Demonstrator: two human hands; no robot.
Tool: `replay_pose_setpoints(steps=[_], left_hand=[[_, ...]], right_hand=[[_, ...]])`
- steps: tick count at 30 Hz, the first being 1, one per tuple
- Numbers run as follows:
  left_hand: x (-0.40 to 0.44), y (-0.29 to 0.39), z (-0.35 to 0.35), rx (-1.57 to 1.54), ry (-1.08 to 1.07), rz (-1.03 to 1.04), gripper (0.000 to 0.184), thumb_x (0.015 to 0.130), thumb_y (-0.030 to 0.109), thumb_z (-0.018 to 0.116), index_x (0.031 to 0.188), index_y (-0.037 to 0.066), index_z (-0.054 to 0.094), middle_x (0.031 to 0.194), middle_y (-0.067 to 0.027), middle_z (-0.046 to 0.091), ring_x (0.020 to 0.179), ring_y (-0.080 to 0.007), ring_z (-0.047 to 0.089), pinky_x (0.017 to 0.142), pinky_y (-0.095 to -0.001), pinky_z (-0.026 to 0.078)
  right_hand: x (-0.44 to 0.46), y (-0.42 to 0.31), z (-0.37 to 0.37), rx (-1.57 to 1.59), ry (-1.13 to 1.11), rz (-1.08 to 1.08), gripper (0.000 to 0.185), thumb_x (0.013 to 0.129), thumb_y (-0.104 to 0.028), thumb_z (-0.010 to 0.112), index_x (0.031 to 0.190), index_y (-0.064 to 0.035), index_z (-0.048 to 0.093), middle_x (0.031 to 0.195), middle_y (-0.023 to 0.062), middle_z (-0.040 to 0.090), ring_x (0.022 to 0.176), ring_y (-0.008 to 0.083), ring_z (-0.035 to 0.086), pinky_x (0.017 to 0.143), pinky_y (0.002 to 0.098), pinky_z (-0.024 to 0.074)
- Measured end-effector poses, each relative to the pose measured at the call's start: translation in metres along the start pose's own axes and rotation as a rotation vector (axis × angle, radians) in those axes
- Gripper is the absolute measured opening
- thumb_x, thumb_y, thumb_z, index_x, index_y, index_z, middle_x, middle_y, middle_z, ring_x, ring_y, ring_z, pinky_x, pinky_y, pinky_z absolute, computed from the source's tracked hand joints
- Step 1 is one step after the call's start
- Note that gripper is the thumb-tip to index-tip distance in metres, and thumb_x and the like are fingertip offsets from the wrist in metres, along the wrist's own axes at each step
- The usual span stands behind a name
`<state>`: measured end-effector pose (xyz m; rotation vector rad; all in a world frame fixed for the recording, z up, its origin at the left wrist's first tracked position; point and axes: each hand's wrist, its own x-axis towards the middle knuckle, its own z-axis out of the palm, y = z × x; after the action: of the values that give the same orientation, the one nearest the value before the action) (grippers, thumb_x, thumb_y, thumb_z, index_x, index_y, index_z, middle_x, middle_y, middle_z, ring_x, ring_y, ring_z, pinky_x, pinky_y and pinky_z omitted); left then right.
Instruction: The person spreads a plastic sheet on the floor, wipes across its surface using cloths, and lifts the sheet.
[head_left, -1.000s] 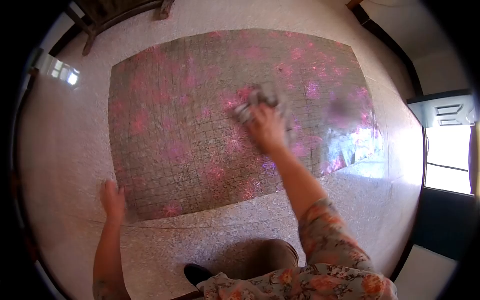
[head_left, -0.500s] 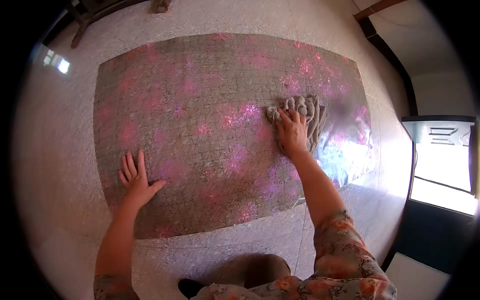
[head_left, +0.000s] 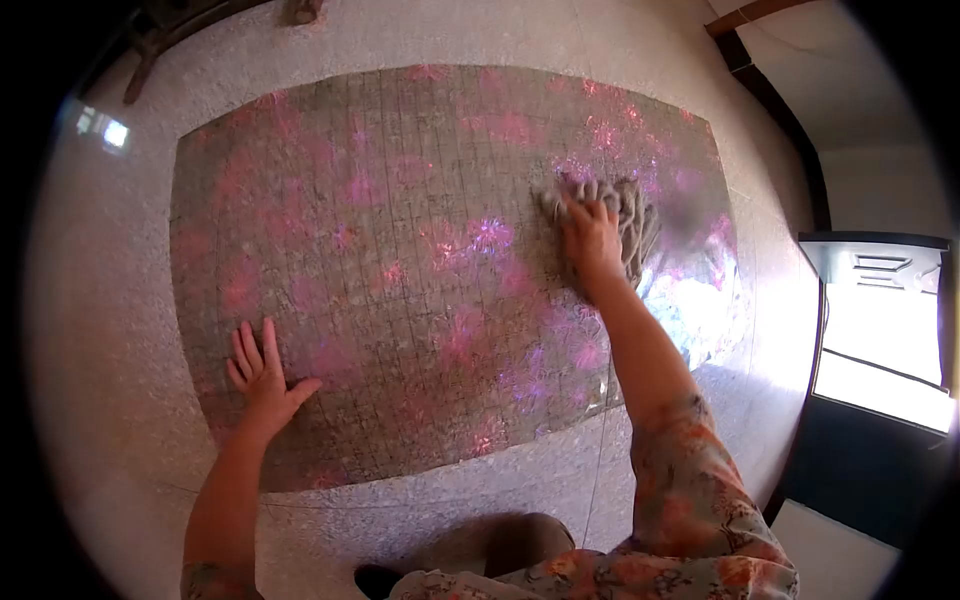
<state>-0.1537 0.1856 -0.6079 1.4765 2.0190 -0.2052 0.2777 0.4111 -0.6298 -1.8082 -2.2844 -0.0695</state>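
Note:
A large sheet (head_left: 400,200) with a shiny surface, brownish with pink and purple bursts and a grid pattern, lies flat on the speckled floor. My right hand (head_left: 593,240) presses a bunched grey-brown cloth (head_left: 635,215) onto the sheet's right part; fingers rest over the cloth, slightly blurred. Near the sheet's lower left edge my left hand (head_left: 262,380) lies flat with spread fingers, holding nothing. Bright glare covers the sheet to the right of the cloth.
The pale tiled floor (head_left: 110,330) surrounds the sheet. Dark wooden furniture legs (head_left: 145,65) stand at the upper left. An open doorway (head_left: 880,350) lets in bright light on the right. My knee (head_left: 530,540) shows at the bottom.
My right hand and the cloth have shifted slightly up and right over the sheet. The left hand stays flat near the same spot; the whole view has tilted a little.

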Motion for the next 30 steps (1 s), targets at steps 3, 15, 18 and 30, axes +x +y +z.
replay_pose_setpoints(steps=[3,15,18,30], left_hand=[[0.001,-0.005,0.004,0.032,0.032,0.016,0.111,0.072,0.061,0.064,0.146,0.016,-0.005,0.150,-0.0206,-0.013,0.137,-0.0354,-0.016,0.103,-0.0590,-0.008],[0.002,-0.009,0.010,0.004,0.063,0.045,0.111,0.071,0.061,0.064,0.146,0.016,-0.004,0.149,-0.0212,-0.013,0.138,-0.0361,-0.015,0.102,-0.0605,-0.007],[0.001,-0.006,0.004,0.020,0.079,0.064,0.111,0.071,0.062,0.064,0.146,0.017,-0.004,0.149,-0.0211,-0.012,0.138,-0.0359,-0.015,0.102,-0.0604,-0.007],[-0.001,-0.003,-0.002,0.037,0.095,0.082,0.111,0.072,0.065,0.061,0.146,0.014,-0.003,0.149,-0.0220,-0.011,0.137,-0.0368,-0.015,0.103,-0.0605,-0.006]], right_hand=[[0.054,-0.007,0.006,0.012,-0.045,0.129,0.032,0.083,-0.026,0.058,0.115,-0.0243,0.060,0.123,0.0119,0.051,0.105,0.0363,0.050,0.084,0.0425,0.0476],[0.054,-0.002,0.008,-0.002,-0.111,0.135,0.036,0.083,-0.027,0.058,0.119,-0.0241,0.057,0.121,0.0140,0.050,0.107,0.0389,0.048,0.086,0.0450,0.0470],[0.044,-0.006,-0.001,-0.105,-0.212,0.104,0.040,0.083,-0.028,0.058,0.122,-0.0251,0.051,0.127,0.0135,0.047,0.111,0.0399,0.046,0.085,0.0447,0.0477],[0.035,-0.004,0.001,-0.122,-0.133,0.012,0.037,0.082,-0.023,0.059,0.118,-0.0190,0.057,0.115,0.0136,0.052,0.104,0.0395,0.050,0.083,0.0454,0.0471]])
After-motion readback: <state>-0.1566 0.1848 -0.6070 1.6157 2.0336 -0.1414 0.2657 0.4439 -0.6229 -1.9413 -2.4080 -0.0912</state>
